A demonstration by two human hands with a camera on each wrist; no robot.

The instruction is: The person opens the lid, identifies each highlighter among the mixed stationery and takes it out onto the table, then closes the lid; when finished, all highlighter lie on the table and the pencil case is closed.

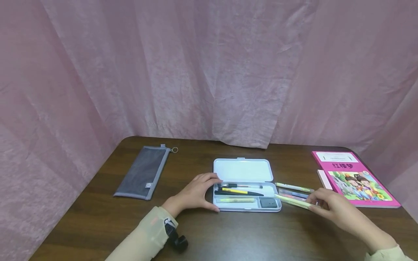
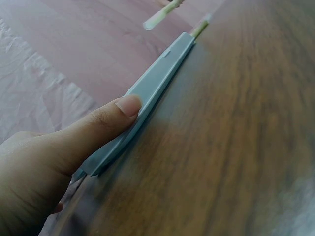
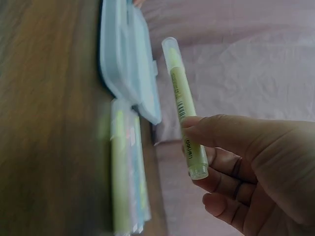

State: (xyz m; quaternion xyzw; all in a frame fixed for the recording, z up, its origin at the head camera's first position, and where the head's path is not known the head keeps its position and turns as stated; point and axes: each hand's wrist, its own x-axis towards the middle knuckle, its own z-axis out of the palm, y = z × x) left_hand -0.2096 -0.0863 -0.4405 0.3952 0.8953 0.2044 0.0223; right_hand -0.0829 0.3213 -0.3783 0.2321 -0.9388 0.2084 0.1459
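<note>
Highlighter [image 3: 182, 93], yellow-green: pinched by right hand [image 1: 336, 207] above the surface [image 1: 241, 235], near the right edge of the open pencil case [image 1: 242, 170]. Loose pens [image 1: 294, 187]: beside that edge. Left hand [image 1: 196, 190]: fingers wide, gripping round its left edge.

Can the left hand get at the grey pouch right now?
Probably yes, once it lets go: the left hand holds the left end of the pencil case, but the grey pouch lies nearby with nothing between them.

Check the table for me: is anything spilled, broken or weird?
Nothing looks spilled or broken. One slightly askew thing: the yellow-and-black pen slants in the open pencil case, while the highlighter in the front compartment lies nearly straight.
</note>
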